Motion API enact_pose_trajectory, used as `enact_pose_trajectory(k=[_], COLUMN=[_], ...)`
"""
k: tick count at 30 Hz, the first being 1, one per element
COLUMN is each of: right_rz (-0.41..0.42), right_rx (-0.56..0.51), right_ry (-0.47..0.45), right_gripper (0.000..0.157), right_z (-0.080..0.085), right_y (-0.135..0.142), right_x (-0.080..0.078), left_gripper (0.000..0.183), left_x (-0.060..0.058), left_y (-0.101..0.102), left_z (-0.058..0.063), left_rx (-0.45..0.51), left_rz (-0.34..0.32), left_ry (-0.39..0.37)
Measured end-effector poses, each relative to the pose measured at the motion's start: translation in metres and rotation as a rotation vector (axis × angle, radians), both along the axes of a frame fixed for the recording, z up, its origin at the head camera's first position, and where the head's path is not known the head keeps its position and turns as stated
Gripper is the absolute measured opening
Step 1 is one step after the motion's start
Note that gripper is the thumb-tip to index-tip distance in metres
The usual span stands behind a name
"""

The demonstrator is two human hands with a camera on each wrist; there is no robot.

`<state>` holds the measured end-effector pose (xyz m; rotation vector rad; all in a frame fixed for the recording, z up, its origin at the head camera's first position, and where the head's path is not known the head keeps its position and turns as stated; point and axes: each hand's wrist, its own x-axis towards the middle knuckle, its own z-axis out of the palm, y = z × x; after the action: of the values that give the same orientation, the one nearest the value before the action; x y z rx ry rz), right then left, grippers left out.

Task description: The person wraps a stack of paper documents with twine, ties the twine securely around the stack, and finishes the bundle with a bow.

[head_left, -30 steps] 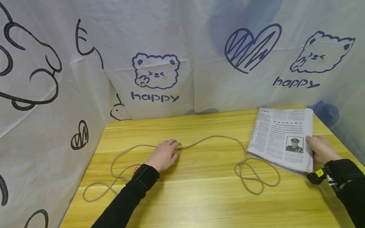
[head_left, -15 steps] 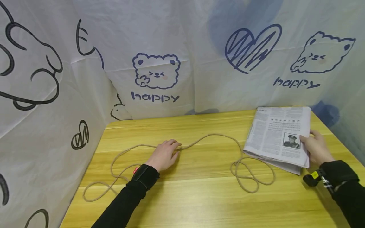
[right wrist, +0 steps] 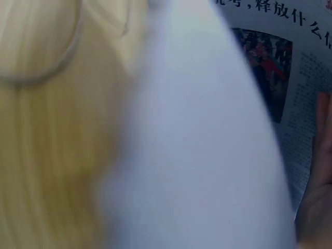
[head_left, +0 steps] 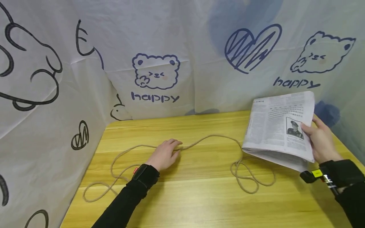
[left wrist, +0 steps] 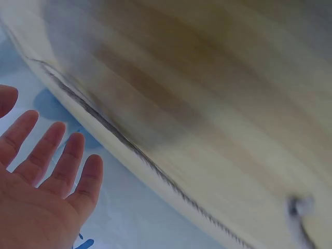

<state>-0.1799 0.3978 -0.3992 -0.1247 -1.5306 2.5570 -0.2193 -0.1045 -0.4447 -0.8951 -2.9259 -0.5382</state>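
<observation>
A folded newspaper [head_left: 271, 126] with a portrait photo is at the right of the head view, its far part raised and its near edge gaping. My right hand [head_left: 325, 139] grips its right side, thumb over the printed face. In the right wrist view, printed newspaper [right wrist: 301, 67] shows beside that hand [right wrist: 316, 207], and a blurred pale sheet fills the middle. My left hand [head_left: 163, 155] rests over a thin tan rope [head_left: 212, 135] near the middle of the table. The left wrist view shows this hand's fingers [left wrist: 62, 161] loosely extended and apart.
The rope lies in loops at the left [head_left: 97, 200] and near the newspaper at the right. The yellow wood-grain table [head_left: 194, 202] is bounded by white cloth [head_left: 205, 63] with drawings at the back and sides.
My right hand has shifted the newspaper slightly left, then lifted and tilted it off the table, so its fold opens. The right rope loops moved a little left. The left hand stays put.
</observation>
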Motion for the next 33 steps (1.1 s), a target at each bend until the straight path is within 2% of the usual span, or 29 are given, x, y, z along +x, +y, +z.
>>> enact_pose_trajectory(k=[3,5,7,9,12,16,18,20,21,23,26,28,30,33], right_rz=[0.052,0.087,0.12,0.145,0.191,0.271,0.326,0.376,0.397,0.425,0.446,0.457,0.447,0.425], right_rx=[-0.003,0.001,0.013,0.035,0.056,0.077,0.105,0.146,0.166,0.247,0.398,0.53,0.729,1.128], right_ry=[0.052,0.082,0.099,0.102,0.09,0.053,0.038,0.037,0.044,0.049,0.067,0.1,0.155,0.232], right_gripper=[0.06,0.057,0.053,0.05,0.049,0.049,0.049,0.048,0.048,0.047,0.046,0.044,0.043,0.044], right_z=[0.012,0.017,0.021,0.024,0.027,0.025,0.021,0.015,0.011,0.005,-0.005,-0.012,-0.02,-0.034], right_y=[-0.016,-0.03,-0.044,-0.058,-0.081,-0.116,-0.134,-0.149,-0.155,-0.164,-0.168,-0.168,-0.165,-0.158], right_x=[0.001,0.001,0.0,0.001,0.0,-0.001,-0.003,-0.005,-0.007,-0.009,-0.012,-0.013,-0.015,-0.014], left_gripper=[0.037,0.039,0.04,0.043,0.05,0.062,0.063,0.058,0.052,0.043,0.036,0.036,0.036,0.037], left_x=[-0.001,-0.002,-0.003,-0.005,-0.007,-0.006,-0.004,-0.002,0.0,0.001,0.003,0.003,0.003,0.0], left_y=[0.006,0.01,0.017,0.024,0.038,0.058,0.066,0.071,0.071,0.069,0.058,0.049,0.037,0.02], left_z=[0.001,0.001,0.002,0.004,0.007,0.014,0.017,0.02,0.021,0.021,0.022,0.023,0.024,0.025], left_rx=[0.079,0.155,0.274,0.403,0.677,0.994,1.087,1.155,1.197,1.251,1.272,1.247,1.209,1.183], left_rz=[0.001,0.012,0.019,0.037,0.024,-0.019,-0.048,-0.068,-0.067,-0.053,0.013,0.062,0.116,0.2], left_ry=[-0.048,-0.107,-0.175,-0.274,-0.513,-0.908,-1.058,-1.141,-1.168,-1.17,-1.105,-1.047,-0.98,-0.913])
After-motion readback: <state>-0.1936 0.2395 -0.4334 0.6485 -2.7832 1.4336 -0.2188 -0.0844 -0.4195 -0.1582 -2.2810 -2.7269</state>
